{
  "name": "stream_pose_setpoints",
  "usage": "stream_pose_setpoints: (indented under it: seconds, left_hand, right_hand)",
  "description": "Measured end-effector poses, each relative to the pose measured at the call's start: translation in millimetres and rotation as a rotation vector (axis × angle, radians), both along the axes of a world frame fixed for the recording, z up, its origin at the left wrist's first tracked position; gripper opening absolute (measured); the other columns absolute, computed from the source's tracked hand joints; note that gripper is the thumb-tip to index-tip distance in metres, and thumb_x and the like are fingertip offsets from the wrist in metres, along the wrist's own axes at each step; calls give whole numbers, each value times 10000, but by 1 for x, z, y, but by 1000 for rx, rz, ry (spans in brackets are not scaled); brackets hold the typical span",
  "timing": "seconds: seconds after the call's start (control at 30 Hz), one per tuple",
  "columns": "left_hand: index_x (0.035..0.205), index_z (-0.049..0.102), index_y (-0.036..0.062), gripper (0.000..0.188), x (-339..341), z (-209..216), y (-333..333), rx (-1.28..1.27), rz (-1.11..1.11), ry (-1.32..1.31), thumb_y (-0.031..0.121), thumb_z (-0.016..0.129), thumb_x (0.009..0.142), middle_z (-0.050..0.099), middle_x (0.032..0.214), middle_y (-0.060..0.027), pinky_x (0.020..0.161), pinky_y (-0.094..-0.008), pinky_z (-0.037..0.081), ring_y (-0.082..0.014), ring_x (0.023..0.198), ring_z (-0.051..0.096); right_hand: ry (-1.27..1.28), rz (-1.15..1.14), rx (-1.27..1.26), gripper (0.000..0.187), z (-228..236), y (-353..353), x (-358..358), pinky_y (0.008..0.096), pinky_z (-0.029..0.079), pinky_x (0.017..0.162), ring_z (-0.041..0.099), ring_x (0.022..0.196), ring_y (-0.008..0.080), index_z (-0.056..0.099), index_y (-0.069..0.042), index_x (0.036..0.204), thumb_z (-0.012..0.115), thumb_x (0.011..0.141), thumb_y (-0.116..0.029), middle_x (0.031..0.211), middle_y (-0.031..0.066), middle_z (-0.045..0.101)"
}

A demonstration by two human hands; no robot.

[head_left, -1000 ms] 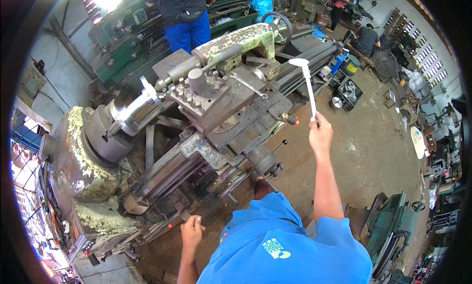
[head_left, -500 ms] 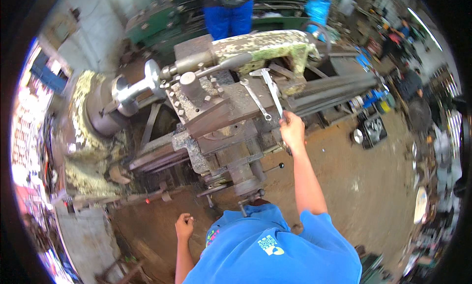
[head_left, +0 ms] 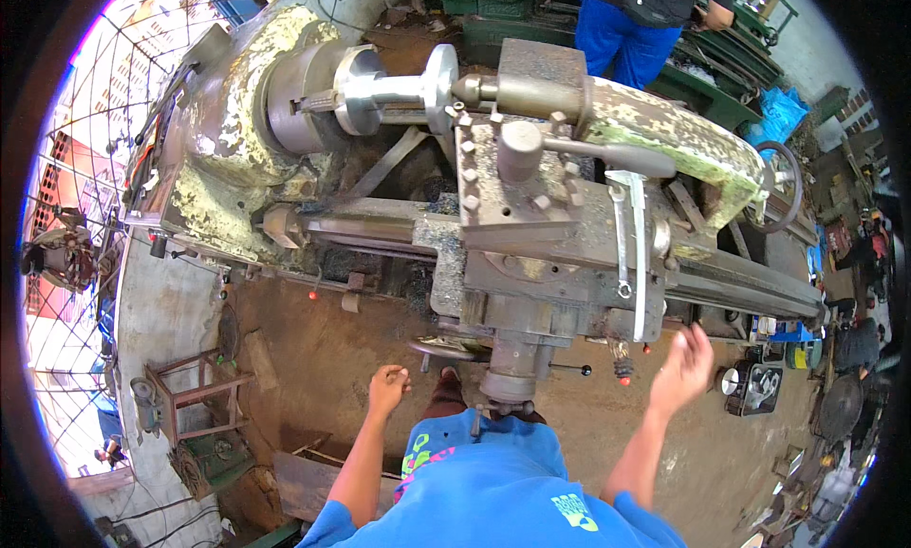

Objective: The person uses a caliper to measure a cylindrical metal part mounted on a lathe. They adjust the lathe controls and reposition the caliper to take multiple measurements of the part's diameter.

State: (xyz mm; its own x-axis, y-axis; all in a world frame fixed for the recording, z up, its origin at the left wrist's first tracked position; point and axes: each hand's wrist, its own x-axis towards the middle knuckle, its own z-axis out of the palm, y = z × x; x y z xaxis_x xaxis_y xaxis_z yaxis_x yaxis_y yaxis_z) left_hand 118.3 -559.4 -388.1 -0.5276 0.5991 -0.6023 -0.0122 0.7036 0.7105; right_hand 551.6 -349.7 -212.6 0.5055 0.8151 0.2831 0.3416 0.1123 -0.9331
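The vernier caliper [head_left: 640, 263] has moved from the right hand [head_left: 681, 370] onto the lathe carriage [head_left: 579, 280]; the right fingers now extend loosely near its lower end; the left hand [head_left: 388, 390] half-curls, fingertip contact unclear; a combination wrench [head_left: 622, 240] lies beside the caliper; leftward stands the tool post [head_left: 520, 152].

The camera sits on the person's head, looking down past the blue shirt [head_left: 489, 491] at the big machine [head_left: 517, 211] close ahead. Things bend near the rim, so shapes there may look wrong.
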Motion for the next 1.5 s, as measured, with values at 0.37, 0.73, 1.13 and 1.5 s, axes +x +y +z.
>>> stream_pose_setpoints:
  seconds: [0.37, 0.73, 1.13, 1.5]
  left_hand:
    - [1018, 565, 76, 456, -48, -64, 87, -278, 241, -691, 530, 527, 989, 633, 756, -51, 520, -288, 505, -160, 558, 587]
    - [1441, 410, 12, 781, -146, -120, 125, -630, -222, 657, 459, 700, 870, 445, 1443, -247, 1018, -542, 459, -333, 1263, 528]
    - [1589, 40, 44, 1017, -280, -136, 107, -753, -531, 733, 370, 659, 851, -100, 1673, -93, 1188, -537, 273, -290, 1546, -5]
    - [1419, 490, -13, 671, -321, -195, 99, -538, -461, 780, 362, 633, 881, 310, 1533, -337, 1174, -489, 316, -371, 1483, 262]
  right_hand:
    - [8, 444, -772, 619, -44, -134, -94, 365, 529, 858, 626, 1070, 251, 491, 29, 1345, 777, 830, -160, 1194, 193, 620]
    - [-201, 330, -870, 1055, -52, -135, -185, 443, 341, 1138, 410, 1363, 408, 243, 96, 1489, 867, 716, -259, 1455, 319, 390]
    - [-219, 265, -912, 1156, -57, -124, -189, 446, 351, 1132, 423, 1336, 437, 264, 109, 1470, 916, 624, -333, 1426, 323, 408]
    - [-213, 289, -952, 1134, -48, -116, -186, 461, 401, 1084, 486, 1282, 436, 287, 93, 1460, 919, 612, -318, 1383, 325, 460]
